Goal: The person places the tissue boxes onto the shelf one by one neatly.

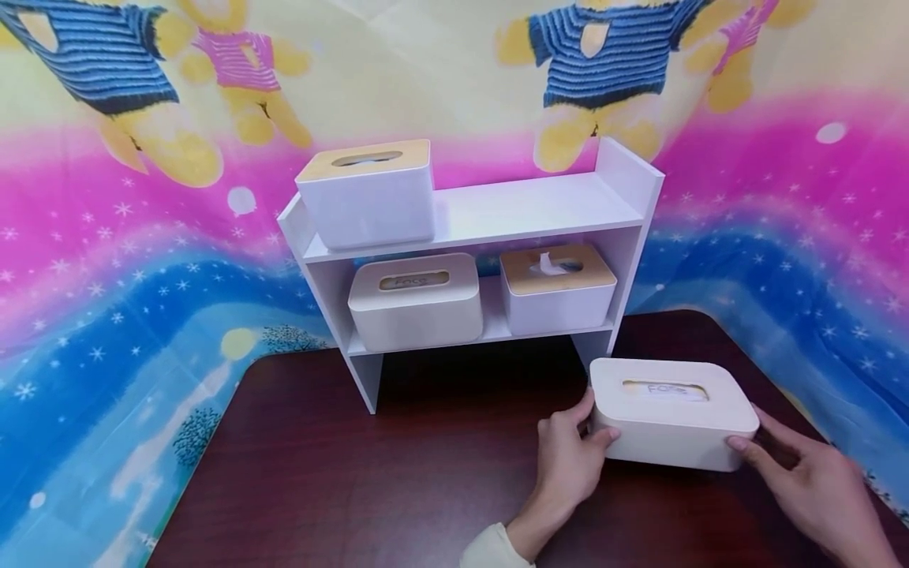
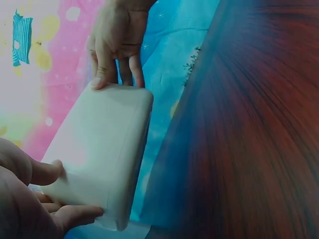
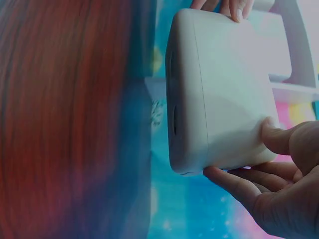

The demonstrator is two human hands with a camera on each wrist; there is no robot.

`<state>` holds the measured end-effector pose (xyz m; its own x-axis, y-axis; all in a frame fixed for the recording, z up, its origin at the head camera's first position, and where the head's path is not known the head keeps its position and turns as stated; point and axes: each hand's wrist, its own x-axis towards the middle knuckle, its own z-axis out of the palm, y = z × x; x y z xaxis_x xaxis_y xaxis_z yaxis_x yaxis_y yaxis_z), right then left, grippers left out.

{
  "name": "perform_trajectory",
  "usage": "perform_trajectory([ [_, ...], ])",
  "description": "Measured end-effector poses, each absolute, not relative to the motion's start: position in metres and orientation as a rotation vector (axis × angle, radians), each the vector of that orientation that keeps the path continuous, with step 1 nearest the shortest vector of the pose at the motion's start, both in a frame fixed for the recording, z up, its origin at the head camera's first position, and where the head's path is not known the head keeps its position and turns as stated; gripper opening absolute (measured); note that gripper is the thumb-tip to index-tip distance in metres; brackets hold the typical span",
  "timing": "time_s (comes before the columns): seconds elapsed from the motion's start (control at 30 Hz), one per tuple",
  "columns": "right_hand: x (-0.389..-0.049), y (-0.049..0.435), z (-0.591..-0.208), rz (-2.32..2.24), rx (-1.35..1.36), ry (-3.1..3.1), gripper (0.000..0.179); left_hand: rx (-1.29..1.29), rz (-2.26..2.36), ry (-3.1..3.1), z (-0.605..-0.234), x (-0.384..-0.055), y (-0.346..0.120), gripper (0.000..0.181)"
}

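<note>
Between my two hands is a cream tissue box (image 1: 671,442), its oval top slot showing a printed pack inside. My left hand (image 1: 568,457) grips its left end, thumb on the front face and fingers round the side. At the opposite end my right hand (image 1: 817,481) pinches the corner, its thumb (image 3: 276,137) pressed on the front face. In both wrist views the tissue box (image 2: 99,134) appears held off the tabletop, top side slightly tilted. Part of each hand's fingers is hidden behind the box.
A white two-tier shelf (image 1: 525,213) stands at the back of the dark wooden table (image 1: 426,481). A wood-topped white tissue box (image 1: 376,205) sits on its upper left; below are a cream box (image 1: 419,315) and a smaller wood-topped box (image 1: 561,304). Printed cloth (image 1: 142,315) hangs behind.
</note>
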<state>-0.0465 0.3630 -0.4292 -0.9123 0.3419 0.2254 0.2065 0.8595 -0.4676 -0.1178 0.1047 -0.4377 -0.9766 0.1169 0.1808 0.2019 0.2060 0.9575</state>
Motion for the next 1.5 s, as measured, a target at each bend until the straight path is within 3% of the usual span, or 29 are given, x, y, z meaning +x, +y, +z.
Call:
perform_trajectory([
  [0.5,-0.052,0.315,-0.419,0.733,-0.172,-2.569,0.062,-0.276,-2.060,-2.247,-0.430,-0.110,0.047,0.058],
  [1.5,-0.079,0.230,-0.409,0.916,0.089,-2.463,0.065,-0.131,-1.988,-2.190,-0.418,-0.096,-0.049,0.055],
])
